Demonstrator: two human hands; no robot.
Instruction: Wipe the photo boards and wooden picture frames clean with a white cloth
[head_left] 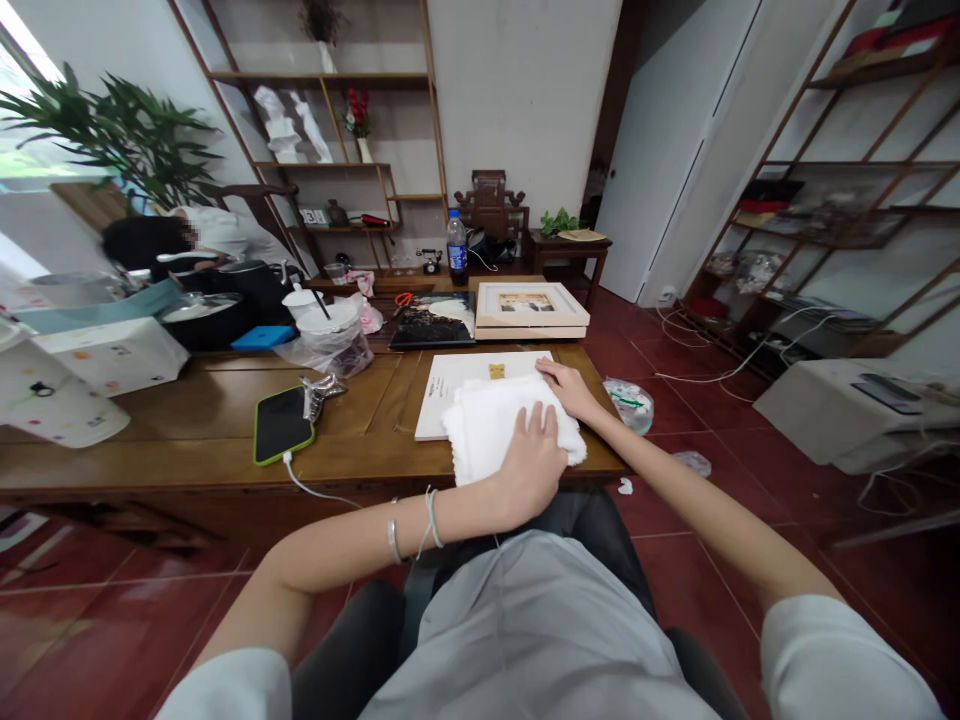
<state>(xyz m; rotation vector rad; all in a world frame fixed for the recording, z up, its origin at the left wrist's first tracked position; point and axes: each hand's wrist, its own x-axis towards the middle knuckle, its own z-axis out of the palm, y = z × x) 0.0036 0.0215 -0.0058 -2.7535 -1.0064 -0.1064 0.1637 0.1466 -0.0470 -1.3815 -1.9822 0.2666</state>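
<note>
My left hand (534, 458) lies on a folded white towel (480, 425) with its fingers spread and pressed flat on the cloth. Beneath the towel is a white rectangular board (435, 398), with small dark print along its left side and a small gold piece (496, 372) near its far edge. The towel hides most of the board's near part and hangs slightly past its front. My right hand (568, 388) rests at the board's far right corner, its fingers stretched out over the edge beside the towel.
Beyond the board lie a framed picture (531, 308), a dark panel (431, 322) and orange-handled scissors (403, 299). A bottle (457, 248) stands behind. Leftward are a charging phone (283, 424), a bagged tub (330, 335) and a white box (112, 355). Another person (217, 232) leans at the far left.
</note>
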